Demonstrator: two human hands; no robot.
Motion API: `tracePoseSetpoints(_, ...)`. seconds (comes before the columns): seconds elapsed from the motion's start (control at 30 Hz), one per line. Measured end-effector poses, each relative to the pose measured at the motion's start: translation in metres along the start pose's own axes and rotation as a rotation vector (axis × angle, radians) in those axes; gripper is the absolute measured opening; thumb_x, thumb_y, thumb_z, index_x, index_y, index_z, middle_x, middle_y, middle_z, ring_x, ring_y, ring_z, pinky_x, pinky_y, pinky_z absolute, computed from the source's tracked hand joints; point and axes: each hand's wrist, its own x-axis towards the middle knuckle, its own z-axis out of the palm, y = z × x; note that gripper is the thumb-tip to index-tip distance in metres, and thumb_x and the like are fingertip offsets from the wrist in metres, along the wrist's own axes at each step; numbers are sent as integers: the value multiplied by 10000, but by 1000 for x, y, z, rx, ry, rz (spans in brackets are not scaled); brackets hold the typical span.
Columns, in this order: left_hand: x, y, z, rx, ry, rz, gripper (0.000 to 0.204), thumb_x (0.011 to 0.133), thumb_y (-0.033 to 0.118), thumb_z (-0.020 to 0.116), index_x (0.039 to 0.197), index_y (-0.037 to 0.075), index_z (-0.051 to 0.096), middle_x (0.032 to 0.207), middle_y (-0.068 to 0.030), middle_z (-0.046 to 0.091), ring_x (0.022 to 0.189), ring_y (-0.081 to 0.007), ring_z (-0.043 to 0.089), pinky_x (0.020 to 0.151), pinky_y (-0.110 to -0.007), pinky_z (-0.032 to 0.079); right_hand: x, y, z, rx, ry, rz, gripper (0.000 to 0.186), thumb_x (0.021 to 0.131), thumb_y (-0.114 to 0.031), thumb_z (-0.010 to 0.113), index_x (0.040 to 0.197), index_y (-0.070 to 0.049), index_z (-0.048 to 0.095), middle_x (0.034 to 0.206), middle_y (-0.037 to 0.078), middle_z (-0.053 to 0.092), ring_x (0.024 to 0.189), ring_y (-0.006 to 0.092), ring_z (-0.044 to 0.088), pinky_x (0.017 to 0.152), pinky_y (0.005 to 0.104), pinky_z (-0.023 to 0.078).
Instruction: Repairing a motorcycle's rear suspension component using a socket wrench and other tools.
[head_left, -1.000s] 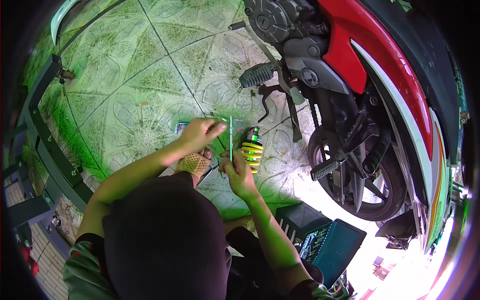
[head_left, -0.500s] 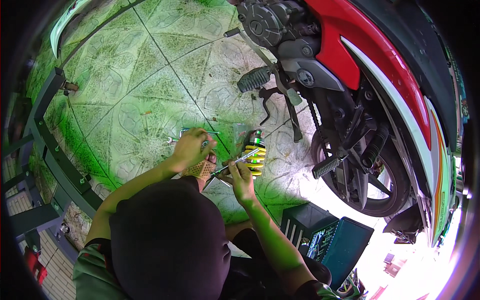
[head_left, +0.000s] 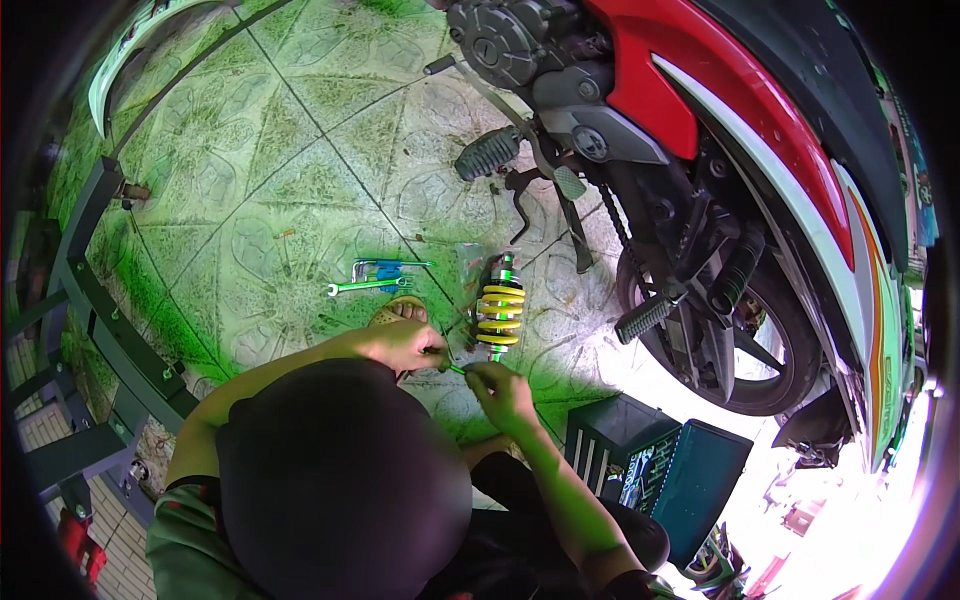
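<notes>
My left hand [head_left: 417, 346] is closed, its fingertips pinched around something small that I cannot make out. Close by on its right, my right hand [head_left: 503, 394] is curled around a slim metal hand tool [head_left: 457, 369]. A short shiny length of that tool bridges the gap between both hands; the rest is hidden in the fingers. Just beyond them a shock absorber [head_left: 501, 315] with a yellow coil spring lies on the tiles. Past my left hand lie a combination wrench [head_left: 362, 287] and a set of hex keys [head_left: 390, 268] with a blue holder.
A red and black motorcycle [head_left: 640, 90] stands at the right, with its foot peg [head_left: 645, 318] jutting toward me. At the lower right is an opened dark toolbox [head_left: 620, 440]. A dark metal frame [head_left: 120, 320] runs along the left. A sandalled foot [head_left: 405, 308] is beyond my left hand.
Both hands have come nearer to me, and the left has uncovered the wrench and hex keys. The tool, earlier raised across the shock absorber, is now lower, mostly covered by my fingers.
</notes>
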Motion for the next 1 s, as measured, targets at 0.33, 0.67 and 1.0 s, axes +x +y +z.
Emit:
tracePoseSetpoints(0.33, 11, 12, 14, -346, 198, 77, 397, 1001, 429, 607, 1012, 38, 676, 746, 2, 621, 679, -126, 572, 602, -301, 455, -72, 50, 12, -356, 210, -65, 209, 946, -235, 531, 981, -48, 617, 869, 194, 656, 786, 392, 650, 660, 448, 517)
tracePoseSetpoints(0.67, -16, 91, -92, -613, 97, -31, 282, 1073, 295, 501, 1000, 34, 579, 662, 62, 365, 553, -65, 351, 520, -248, 344, -74, -52, -66, 578, 63, 295, 278, 1076, -224, 407, 1069, -5, 578, 862, 67, 566, 764, 146, 545, 689, 324, 480)
tracePoseSetpoints(1.0, -25, 377, -70, 77, -432, 261, 120, 1045, 163, 531, 1082, 72, 462, 831, 4, 469, 668, -98, 489, 643, -271, 449, -140, -223, -127, 127, 146, -381, 336, 1089, -287, 395, 1104, -9, 581, 862, 131, 592, 809, 269, 589, 778, 391, 503)
